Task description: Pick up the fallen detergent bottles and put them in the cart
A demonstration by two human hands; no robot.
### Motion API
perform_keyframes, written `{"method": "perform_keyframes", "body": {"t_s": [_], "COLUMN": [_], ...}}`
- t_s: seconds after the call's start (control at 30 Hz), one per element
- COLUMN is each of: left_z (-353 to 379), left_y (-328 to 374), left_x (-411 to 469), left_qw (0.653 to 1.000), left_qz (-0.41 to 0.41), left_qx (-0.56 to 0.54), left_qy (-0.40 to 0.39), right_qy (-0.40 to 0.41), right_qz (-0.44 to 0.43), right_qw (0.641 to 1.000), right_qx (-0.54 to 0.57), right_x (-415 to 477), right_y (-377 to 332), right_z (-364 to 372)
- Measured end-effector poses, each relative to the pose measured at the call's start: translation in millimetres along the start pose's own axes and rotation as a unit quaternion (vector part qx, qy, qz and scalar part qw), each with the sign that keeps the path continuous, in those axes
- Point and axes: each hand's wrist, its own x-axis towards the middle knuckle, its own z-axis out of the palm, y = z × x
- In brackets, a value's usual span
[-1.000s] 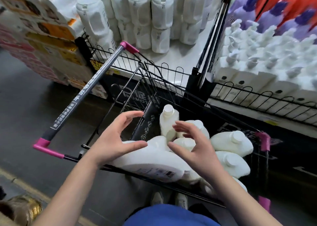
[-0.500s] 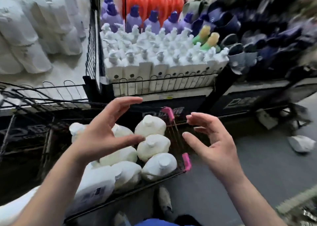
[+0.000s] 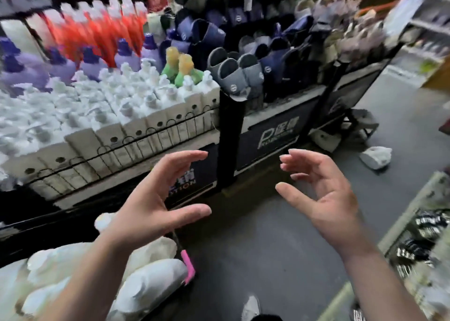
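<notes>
Both hands are up in front of me, empty and touching nothing. My left hand point(image 3: 151, 208) is spread wide, fingers gently arched and the thumb stretched out to the right. My right hand point(image 3: 326, 199) is palm up and turned inward, with relaxed, slightly bent fingers. They face each other with a clear gap between them.

A second ago these hands hovered right over the bottles in the cart. Since then my view has swung to the right. The cart point(image 3: 188, 267) has slid to the lower left corner, with only its pink corner piece and a pile of white bottles point(image 3: 151, 286) showing, partly behind my left forearm. My hands have kept the same open pose throughout.

One fallen bottle point(image 3: 376, 157) lies on the grey floor point(image 3: 267, 247) well beyond my right hand, near the foot of the display stand. Another pale shape sits just left of it, too blurred to name.

Ahead on the stand are rows of white pump bottles point(image 3: 146, 106) behind a low wire rail, purple bottles point(image 3: 29, 69) and red ones point(image 3: 92, 28) behind them, and two green bottles point(image 3: 180, 74). Right of a black post point(image 3: 231, 135), grey and navy slippers point(image 3: 238, 74) fill the next bin. A second rack point(image 3: 418, 235) edges in at the lower right, and my shoe point(image 3: 250, 307) shows at the bottom.
</notes>
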Motion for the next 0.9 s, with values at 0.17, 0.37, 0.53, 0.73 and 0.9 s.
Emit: {"method": "perform_keyframes", "body": {"t_s": [0.17,0.37,0.53,0.73,0.9], "left_z": [85,171,234,320,379], "left_y": [-1,-1,-7,-31,-55], "left_x": [92,178,261,369,480], "left_qw": [0.998,0.991,0.981,0.958,0.941], "left_qz": [0.023,0.038,0.053,0.078,0.101], "left_qx": [-0.024,-0.068,-0.093,-0.125,-0.146], "left_qy": [-0.056,-0.11,-0.163,-0.246,-0.289], "right_qy": [0.07,0.133,0.2,0.288,0.319], "right_qz": [0.015,0.022,0.04,0.08,0.102], "right_qw": [0.997,0.991,0.979,0.953,0.94], "right_qx": [-0.001,-0.006,-0.031,-0.049,-0.071], "right_x": [33,51,57,77,148], "right_y": [31,51,71,112,153], "right_z": [-109,-198,-254,-319,-374]}}
